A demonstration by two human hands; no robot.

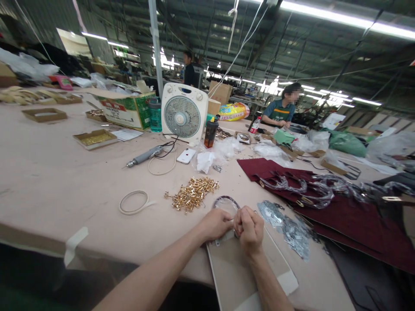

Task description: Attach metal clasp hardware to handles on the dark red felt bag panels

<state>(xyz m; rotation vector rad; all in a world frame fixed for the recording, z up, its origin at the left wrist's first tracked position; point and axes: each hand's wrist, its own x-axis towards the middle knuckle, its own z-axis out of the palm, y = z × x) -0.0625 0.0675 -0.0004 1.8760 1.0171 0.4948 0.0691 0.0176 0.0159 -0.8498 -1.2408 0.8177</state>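
Observation:
My left hand [218, 224] is closed in a pinch over the far end of a beige panel [231, 268]. Right beside it, my right hand [249, 229] is curled into a fist. What the fingers of each hold is hidden. A dark, plastic-wrapped bag handle [226, 198] arches up just beyond both hands, its ends out of sight behind them. Left of the handle lies a heap of gold metal fittings [194, 193]. Flat silver metal plates [287, 229] are spread to the right of my right hand.
Maroon panels [356, 224] with wrapped handles are stacked at right. A tape roll [133, 203], electric screwdriver [145, 156] and phone [186, 156] lie at left and centre. Behind stand a box fan [182, 113] and a dark bottle [211, 133]. A co-worker [281, 109] sits farther back.

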